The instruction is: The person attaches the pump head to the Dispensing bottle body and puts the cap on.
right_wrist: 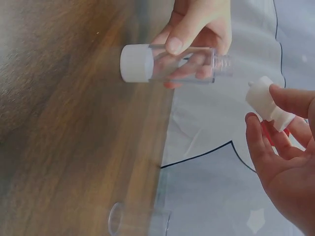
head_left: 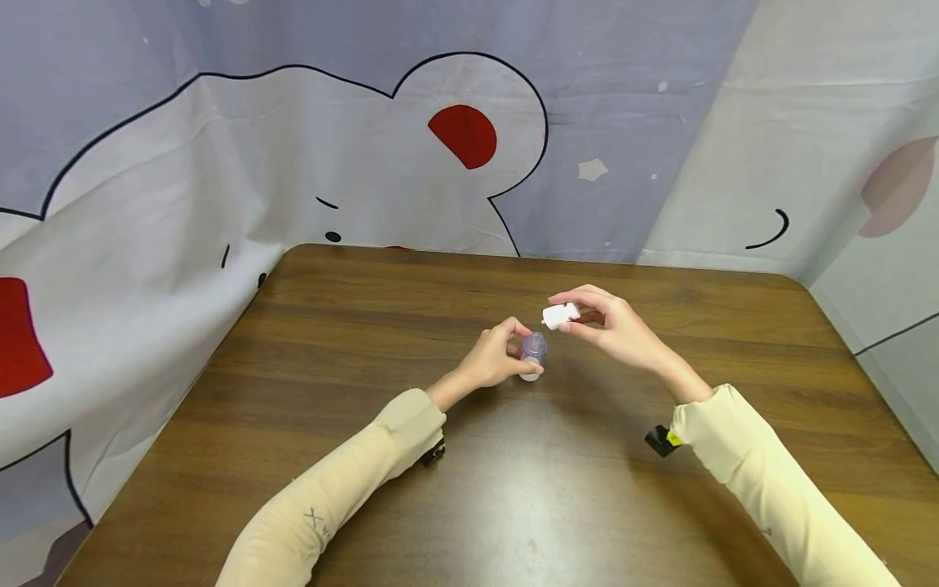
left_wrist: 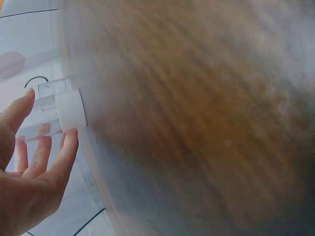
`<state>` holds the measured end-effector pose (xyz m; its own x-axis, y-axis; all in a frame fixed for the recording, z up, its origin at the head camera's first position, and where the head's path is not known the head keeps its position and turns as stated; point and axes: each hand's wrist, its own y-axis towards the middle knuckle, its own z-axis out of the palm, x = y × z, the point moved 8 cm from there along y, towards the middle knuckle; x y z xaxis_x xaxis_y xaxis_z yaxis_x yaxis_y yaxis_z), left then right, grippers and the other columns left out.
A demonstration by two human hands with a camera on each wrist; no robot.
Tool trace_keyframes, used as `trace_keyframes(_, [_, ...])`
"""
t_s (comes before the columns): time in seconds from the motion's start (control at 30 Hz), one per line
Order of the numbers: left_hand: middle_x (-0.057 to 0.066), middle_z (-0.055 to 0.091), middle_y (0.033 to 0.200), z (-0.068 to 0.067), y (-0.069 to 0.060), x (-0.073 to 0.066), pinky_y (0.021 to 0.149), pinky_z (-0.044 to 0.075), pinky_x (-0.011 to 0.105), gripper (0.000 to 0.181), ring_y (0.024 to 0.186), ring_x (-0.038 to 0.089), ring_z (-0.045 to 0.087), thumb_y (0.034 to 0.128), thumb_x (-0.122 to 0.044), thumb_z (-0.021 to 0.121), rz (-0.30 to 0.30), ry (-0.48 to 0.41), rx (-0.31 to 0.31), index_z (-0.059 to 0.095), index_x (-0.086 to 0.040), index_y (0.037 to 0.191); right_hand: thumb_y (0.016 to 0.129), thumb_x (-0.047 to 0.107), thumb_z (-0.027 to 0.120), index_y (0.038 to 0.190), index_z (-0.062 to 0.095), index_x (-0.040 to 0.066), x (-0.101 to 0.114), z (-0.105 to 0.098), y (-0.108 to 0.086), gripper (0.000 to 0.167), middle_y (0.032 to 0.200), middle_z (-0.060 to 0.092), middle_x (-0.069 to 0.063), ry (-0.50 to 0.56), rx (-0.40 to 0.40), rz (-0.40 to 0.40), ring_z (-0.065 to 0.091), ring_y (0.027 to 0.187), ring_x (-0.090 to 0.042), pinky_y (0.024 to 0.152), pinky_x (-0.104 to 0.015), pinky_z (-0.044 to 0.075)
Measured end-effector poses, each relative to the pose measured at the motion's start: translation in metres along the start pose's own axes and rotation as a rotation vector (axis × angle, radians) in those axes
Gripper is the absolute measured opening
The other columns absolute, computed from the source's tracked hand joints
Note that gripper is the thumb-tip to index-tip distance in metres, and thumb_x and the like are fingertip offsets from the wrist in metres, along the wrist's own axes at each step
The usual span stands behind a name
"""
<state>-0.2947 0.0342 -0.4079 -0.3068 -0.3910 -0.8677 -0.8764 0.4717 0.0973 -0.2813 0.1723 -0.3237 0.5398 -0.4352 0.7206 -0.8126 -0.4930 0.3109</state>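
My left hand (head_left: 493, 355) holds a small clear bottle (head_left: 534, 346) upright on the table, thumb and fingers around its sides. The bottle has a white base (right_wrist: 137, 63) and a bare threaded neck (right_wrist: 223, 65) in the right wrist view. In the left wrist view the thumb and fingers of the left hand (left_wrist: 37, 184) sit either side of it. Just up and right of the neck, my right hand (head_left: 616, 330) pinches a white pump top (head_left: 560, 315), tilted on its side and apart from the bottle. A small nozzle or stem sticks out of its left end.
A clear, hollow cylinder, like a cap (right_wrist: 133, 221), stands on the table at the bottom of the right wrist view. The brown wooden table (head_left: 352, 342) ends at a printed cloth (head_left: 587, 98) behind it.
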Motion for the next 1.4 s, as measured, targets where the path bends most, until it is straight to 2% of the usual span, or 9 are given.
trace_keyframes(0.1, [0.021,0.064,0.119,0.0,0.0,-0.001,0.076,0.056,0.024,0.049,0.097,0.03,0.07,0.0753,-0.008,0.081,0.002,-0.001,0.0,0.051,0.002,0.113,0.089,0.005,0.067,0.127,0.06,0.005,0.003,0.003,0.001,0.039,0.118,0.061,-0.011,-0.003,0.021,0.003,0.058,0.099,-0.013,0.09,-0.018,0.049])
trace_keyframes(0.3, [0.022,0.064,0.12,0.001,-0.001,0.0,0.076,0.057,0.025,0.048,0.099,0.032,0.07,0.0757,-0.007,0.081,-0.004,-0.008,0.003,0.05,0.003,0.112,0.089,0.001,0.065,0.133,0.055,0.005,0.005,0.01,0.002,0.046,0.117,0.06,-0.009,-0.052,0.076,-0.005,0.06,0.098,-0.016,0.089,-0.036,0.052])
trace_keyframes(0.53, [0.023,0.062,0.123,0.001,-0.001,0.001,0.075,0.057,0.027,0.048,0.099,0.032,0.069,0.0765,-0.007,0.08,-0.012,-0.002,0.012,0.049,0.002,0.113,0.087,-0.001,0.067,0.132,0.054,0.004,0.009,0.016,0.003,0.047,0.119,0.061,-0.009,-0.055,0.084,-0.048,0.061,0.1,-0.019,0.089,-0.044,0.051])
trace_keyframes(0.63, [0.023,0.062,0.123,0.001,-0.001,0.001,0.075,0.057,0.026,0.049,0.099,0.032,0.07,0.0763,-0.007,0.08,-0.013,-0.003,0.009,0.049,0.003,0.113,0.086,0.0,0.068,0.124,0.054,0.002,0.009,0.017,0.005,0.04,0.118,0.062,-0.01,-0.034,0.086,-0.031,0.062,0.099,-0.019,0.089,-0.041,0.052])
trace_keyframes(0.73, [0.023,0.063,0.122,0.0,-0.001,0.001,0.075,0.057,0.026,0.049,0.099,0.032,0.07,0.0759,-0.006,0.08,-0.013,-0.005,0.007,0.049,0.003,0.112,0.086,0.002,0.069,0.117,0.054,0.001,0.008,0.018,0.006,0.034,0.111,0.063,-0.011,-0.033,0.088,-0.004,0.064,0.095,-0.02,0.086,-0.034,0.053])
trace_keyframes(0.83, [0.023,0.063,0.121,0.0,-0.001,0.0,0.075,0.057,0.026,0.048,0.099,0.033,0.069,0.0761,-0.005,0.08,-0.013,-0.009,0.008,0.049,0.003,0.112,0.085,0.002,0.07,0.115,0.054,0.001,0.008,0.019,0.007,0.034,0.107,0.064,-0.01,-0.04,0.093,0.01,0.064,0.094,-0.02,0.085,-0.029,0.053])
trace_keyframes(1.13, [0.022,0.063,0.122,0.0,-0.001,-0.001,0.075,0.057,0.027,0.047,0.099,0.032,0.07,0.0767,-0.006,0.08,-0.019,-0.016,0.015,0.049,0.001,0.112,0.086,0.001,0.069,0.119,0.058,0.003,0.007,0.024,0.008,0.036,0.108,0.066,-0.007,-0.041,0.107,-0.023,0.063,0.094,-0.021,0.087,-0.037,0.052])
trace_keyframes(1.4, [0.022,0.063,0.122,0.0,-0.002,0.0,0.076,0.057,0.027,0.046,0.099,0.031,0.07,0.0769,-0.006,0.08,-0.018,-0.012,0.011,0.049,0.001,0.111,0.087,0.004,0.069,0.122,0.058,0.004,0.005,0.028,0.007,0.036,0.109,0.067,-0.005,-0.05,0.125,-0.021,0.064,0.094,-0.021,0.087,-0.037,0.052])
